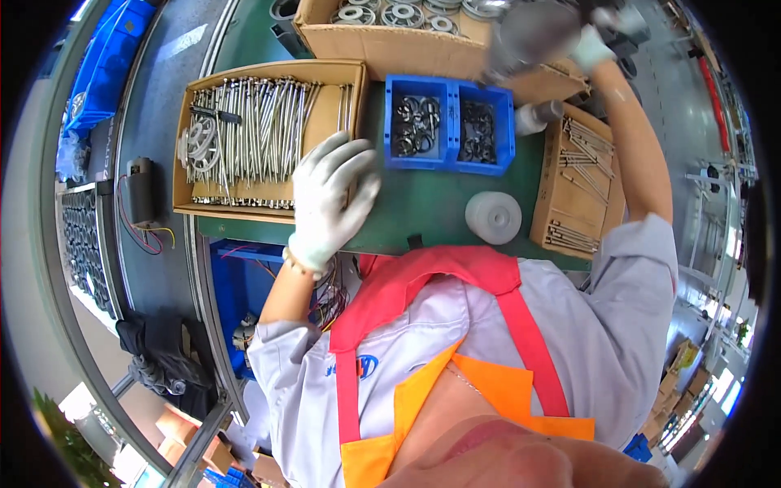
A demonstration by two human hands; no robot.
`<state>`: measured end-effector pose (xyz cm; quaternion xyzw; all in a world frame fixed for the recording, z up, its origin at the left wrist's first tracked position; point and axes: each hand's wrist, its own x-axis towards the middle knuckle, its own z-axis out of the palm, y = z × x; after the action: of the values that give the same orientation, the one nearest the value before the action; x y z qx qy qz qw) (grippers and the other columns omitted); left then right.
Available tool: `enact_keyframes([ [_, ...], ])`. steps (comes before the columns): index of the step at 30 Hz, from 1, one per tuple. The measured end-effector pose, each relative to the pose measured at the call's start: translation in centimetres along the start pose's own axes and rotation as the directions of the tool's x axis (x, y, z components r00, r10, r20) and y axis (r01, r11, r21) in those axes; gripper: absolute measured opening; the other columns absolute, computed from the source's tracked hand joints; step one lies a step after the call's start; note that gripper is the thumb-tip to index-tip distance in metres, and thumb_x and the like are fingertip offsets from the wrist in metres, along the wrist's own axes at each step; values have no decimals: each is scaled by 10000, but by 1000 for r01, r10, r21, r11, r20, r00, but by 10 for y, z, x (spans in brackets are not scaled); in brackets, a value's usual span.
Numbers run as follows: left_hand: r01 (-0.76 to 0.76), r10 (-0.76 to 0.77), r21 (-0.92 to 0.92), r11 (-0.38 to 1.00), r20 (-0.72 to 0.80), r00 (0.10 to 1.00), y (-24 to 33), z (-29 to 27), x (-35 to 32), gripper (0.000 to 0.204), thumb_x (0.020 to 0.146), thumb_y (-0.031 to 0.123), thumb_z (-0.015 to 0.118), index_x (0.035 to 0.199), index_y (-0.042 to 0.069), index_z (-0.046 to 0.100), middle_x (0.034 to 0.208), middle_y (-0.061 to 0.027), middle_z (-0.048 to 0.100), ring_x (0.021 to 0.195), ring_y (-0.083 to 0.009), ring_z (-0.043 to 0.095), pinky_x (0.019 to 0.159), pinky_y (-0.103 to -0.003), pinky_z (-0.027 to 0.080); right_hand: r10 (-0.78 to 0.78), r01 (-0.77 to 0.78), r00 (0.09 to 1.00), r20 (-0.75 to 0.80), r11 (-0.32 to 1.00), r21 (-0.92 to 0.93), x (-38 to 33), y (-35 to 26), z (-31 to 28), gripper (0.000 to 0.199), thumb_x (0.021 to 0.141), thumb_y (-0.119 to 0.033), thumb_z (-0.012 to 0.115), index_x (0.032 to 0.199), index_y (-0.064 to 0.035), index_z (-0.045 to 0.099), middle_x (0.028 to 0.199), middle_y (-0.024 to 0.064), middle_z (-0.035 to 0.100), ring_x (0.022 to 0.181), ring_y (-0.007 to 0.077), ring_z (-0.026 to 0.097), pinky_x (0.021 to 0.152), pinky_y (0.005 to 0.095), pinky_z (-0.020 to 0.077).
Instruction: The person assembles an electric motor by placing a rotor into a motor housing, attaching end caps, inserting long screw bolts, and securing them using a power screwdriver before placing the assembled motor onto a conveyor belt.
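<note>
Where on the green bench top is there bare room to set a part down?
Bare green bench top lies below the blue two-compartment plastic bin, between the gloved left hand and the white round plastic cap. Elsewhere is crowded: cardboard box of long metal rods at left, smaller cardboard box of pins at right.

A green workbench carries cardboard boxes left of, behind and right of the blue bin; a white spool sits just before it.

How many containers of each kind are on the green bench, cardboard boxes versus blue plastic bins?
Cardboard boxes: 3 (rods box, top box of round parts, right box)
Blue plastic bins: 2 (left bin, right bin)
Total: 5
</note>
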<state>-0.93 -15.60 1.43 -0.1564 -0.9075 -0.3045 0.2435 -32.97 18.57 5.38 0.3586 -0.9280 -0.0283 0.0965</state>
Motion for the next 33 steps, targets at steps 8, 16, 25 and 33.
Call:
enact_keyframes([
  [8,-248,22,322,914,569,822,-11,92,47,152,811,249,659,867,119,715,890,-71,679,951,-254,621,972,-423,421,-154,105,986,60,864,493,-211,-139,-21,296,677,-180,747,942,-93,649,952,72,619,912,266,611,778,401,509],
  [16,-384,-113,470,795,735,668,-18,156,69,259,738,221,707,986,147,716,1026,-99,690,1051,-275,626,975,-449,437,-184,205,979,-91,899,387,-294,-156,-8,318,718,-185,697,1027,-136,644,1175,50,612,1143,294,564,902,425,491],
  [25,292,-273,49,955,522,808,-78,134,44,255,861,137,669,1066,-14,672,1012,-140,702,921,-256,653,862,-339,489,869,-760,423,-257,494,422,-550,-29,-154,406,844,-229,709,1128,20,561,898,87,646,805,164,628,741,344,524],
  [33,197,-181,-81,977,170,969,-20,110,37,174,872,72,712,981,-53,661,973,-96,694,816,-144,624,767,-290,521,605,-789,-82,792,446,-422,-862,-128,-75,376,846,-351,643,1068,-50,673,929,162,704,866,293,691,807,403,555],
])
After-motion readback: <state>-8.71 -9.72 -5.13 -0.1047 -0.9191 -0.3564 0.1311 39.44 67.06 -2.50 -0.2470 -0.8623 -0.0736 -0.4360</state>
